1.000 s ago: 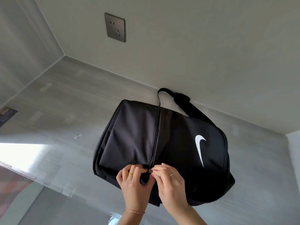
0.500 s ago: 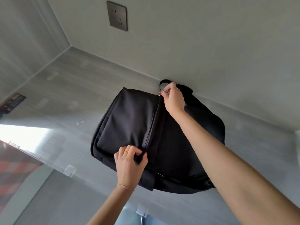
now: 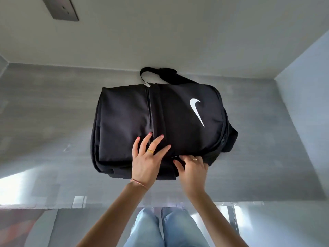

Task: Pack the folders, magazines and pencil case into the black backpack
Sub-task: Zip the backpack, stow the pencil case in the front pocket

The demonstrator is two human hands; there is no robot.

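The black backpack (image 3: 179,122) with a white swoosh lies flat on the grey table, its handle loop toward the wall. Its front zipper runs closed, with the silver zipper pull (image 3: 147,84) at the far end. My left hand (image 3: 148,157) rests flat on the bag's near part, fingers spread across the zipper line. My right hand (image 3: 192,168) sits at the bag's near edge, fingers curled onto the fabric there. No folders, magazines or pencil case are in view.
The grey table (image 3: 53,122) meets a wall right behind the bag, with a wall socket (image 3: 62,8) up left. A side wall stands at the right. My knees in jeans (image 3: 160,227) show below the table's near edge.
My right hand drew the zipper pull from the near end to the far end, then came back to the near edge. My left hand released its pinch and now lies flat.
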